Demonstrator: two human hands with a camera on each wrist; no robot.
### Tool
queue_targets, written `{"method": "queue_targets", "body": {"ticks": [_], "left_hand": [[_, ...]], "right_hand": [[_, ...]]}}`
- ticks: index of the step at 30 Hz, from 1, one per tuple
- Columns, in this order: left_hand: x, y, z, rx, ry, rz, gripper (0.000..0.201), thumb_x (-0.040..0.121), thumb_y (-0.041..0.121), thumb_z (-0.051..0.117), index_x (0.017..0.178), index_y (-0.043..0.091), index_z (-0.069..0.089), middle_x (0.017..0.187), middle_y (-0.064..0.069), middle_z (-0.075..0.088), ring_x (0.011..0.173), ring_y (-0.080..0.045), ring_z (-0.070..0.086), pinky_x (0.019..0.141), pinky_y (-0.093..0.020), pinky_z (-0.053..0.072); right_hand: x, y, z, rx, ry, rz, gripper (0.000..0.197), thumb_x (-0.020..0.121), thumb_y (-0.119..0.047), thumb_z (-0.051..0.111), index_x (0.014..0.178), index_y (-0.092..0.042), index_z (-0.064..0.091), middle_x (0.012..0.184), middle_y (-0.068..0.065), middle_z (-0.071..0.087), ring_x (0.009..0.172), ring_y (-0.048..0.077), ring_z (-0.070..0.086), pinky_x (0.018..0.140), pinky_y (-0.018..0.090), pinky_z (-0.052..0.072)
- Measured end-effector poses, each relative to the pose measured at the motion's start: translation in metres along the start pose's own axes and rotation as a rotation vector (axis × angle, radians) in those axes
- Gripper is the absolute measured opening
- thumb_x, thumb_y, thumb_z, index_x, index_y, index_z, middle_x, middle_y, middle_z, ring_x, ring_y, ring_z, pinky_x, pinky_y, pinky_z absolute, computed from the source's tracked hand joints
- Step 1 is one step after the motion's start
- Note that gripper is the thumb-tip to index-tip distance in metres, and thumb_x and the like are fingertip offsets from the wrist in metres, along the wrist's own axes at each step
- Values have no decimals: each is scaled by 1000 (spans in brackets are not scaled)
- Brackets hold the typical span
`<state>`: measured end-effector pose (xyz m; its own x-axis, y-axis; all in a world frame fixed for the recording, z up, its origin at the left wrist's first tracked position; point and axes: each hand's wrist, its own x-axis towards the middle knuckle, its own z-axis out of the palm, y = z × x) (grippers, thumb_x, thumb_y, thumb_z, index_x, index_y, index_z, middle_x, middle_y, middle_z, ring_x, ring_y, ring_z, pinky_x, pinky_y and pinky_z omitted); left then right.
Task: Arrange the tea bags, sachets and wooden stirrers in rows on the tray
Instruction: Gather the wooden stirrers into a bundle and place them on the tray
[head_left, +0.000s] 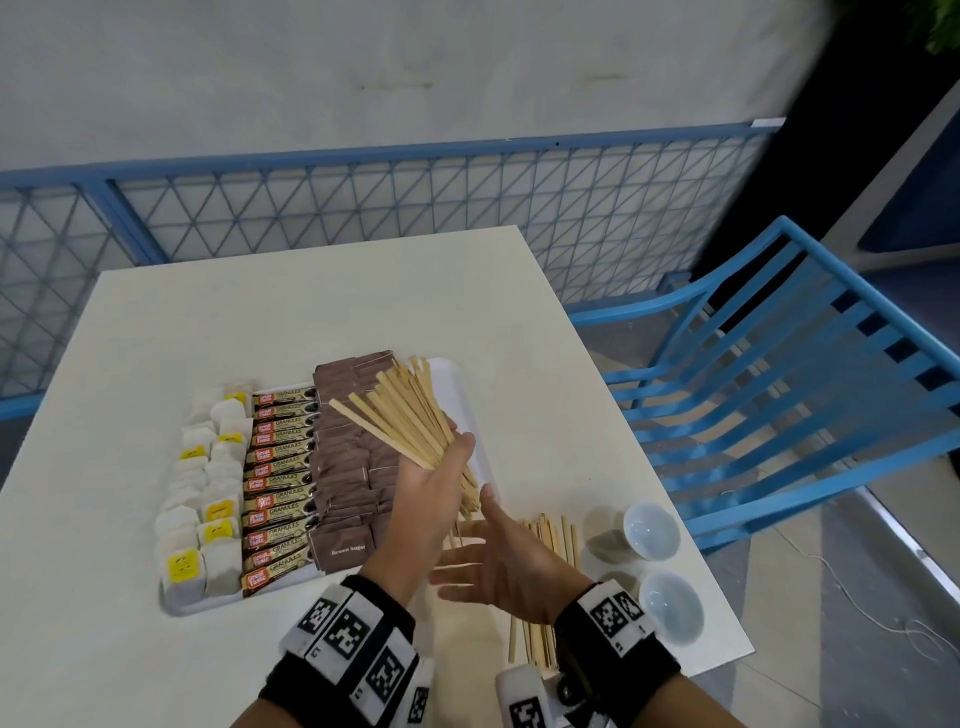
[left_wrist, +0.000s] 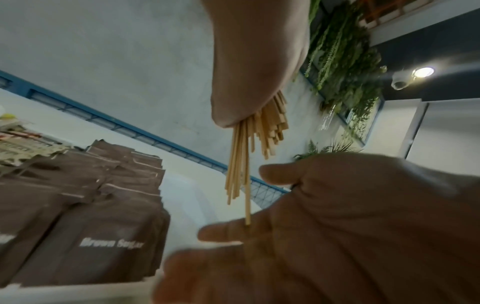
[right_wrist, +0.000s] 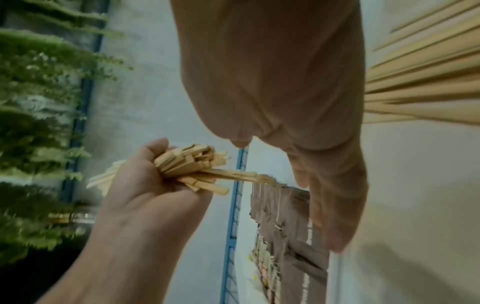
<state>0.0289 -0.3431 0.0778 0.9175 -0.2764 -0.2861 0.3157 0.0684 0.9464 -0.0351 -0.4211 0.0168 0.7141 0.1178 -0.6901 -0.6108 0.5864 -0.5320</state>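
Above the white tray (head_left: 470, 395), a fanned bundle of thin, flat wooden stirrers (head_left: 410, 415) is gripped by the left hand (head_left: 434, 480), fingers curled round it. Just beside it, the right hand (head_left: 511, 564) is held open, fingers straight, over more pale stirrers (head_left: 558, 535) lying loose on the smooth cream table (head_left: 311, 312). Papery white tea bags (head_left: 200, 519), glossy granule sachets (head_left: 278, 488) and matte brown sugar sachets (head_left: 348, 447) are laid in rows on the tray. Two round glazed bowls (head_left: 652, 530) are seen nearby.

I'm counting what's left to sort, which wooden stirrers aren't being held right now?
The loose stirrers lying on the table right of the tray; the other bunch is fanned out in the left hand.
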Motion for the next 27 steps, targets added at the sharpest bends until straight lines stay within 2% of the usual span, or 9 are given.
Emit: {"method": "queue_targets", "body": {"ticks": [4,9,13,15,18,20,22,24,27], "left_hand": [[-4,-4,3,-15,-33,-4,13,90,17,58,89,30,57,87,12,60,85,-3,57,77,-21,44],[-6,-13,4,9,-79,24,12,91,15,57,96,26,58,83,13,59,64,12,58,57,-3,43],[-7,-17,4,9,-86,31,10,91,19,58,92,29,56,83,7,63,72,-3,59,67,-22,48],[-7,-18,3,22,-108,104,13,92,14,54,92,27,54,81,3,63,71,2,60,68,-17,49],[-7,-21,2,81,-117,197,14,92,6,53,96,19,54,80,12,58,70,5,58,68,-7,45],[-7,-24,0,126,-120,212,16,91,6,54,95,22,55,77,18,60,70,4,58,68,-7,45],[-7,-27,-1,153,-106,201,21,91,8,55,95,29,55,72,14,60,67,-3,59,67,-13,48],[-6,-26,-5,151,-87,158,19,92,11,54,95,30,54,69,7,58,61,-5,57,60,-15,48],[-3,-24,-15,156,-75,66,13,93,14,52,96,27,52,64,0,50,43,-4,45,41,-19,40]], "right_hand": [[0,-13,0,165,-47,-107,71,97,-54,19,128,4,47,107,16,62,102,24,61,89,32,54],[5,-15,-4,-58,26,-67,67,95,-56,27,126,-4,54,92,9,62,86,23,62,89,36,53],[12,-8,-7,-97,70,-60,72,89,-65,33,129,-8,51,75,0,51,62,11,48,59,23,40],[13,-8,-6,-7,67,-88,64,89,-62,38,131,-15,51,89,6,52,73,15,49,67,25,43],[11,-13,-2,75,25,-126,51,95,-54,34,126,-21,57,121,18,53,109,27,55,101,41,46],[5,-18,3,92,-13,-169,49,99,-49,26,126,-23,57,128,14,56,119,26,54,101,42,45],[-3,-22,7,81,-18,-162,52,100,-47,20,127,-20,55,114,9,64,109,22,59,93,38,52],[-7,-21,5,-123,91,-157,56,99,-49,21,127,-13,52,101,8,65,97,20,61,94,37,50],[-3,-9,-16,-831,522,-236,51,95,-46,38,131,-10,41,122,9,56,111,21,54,101,37,43]]}}
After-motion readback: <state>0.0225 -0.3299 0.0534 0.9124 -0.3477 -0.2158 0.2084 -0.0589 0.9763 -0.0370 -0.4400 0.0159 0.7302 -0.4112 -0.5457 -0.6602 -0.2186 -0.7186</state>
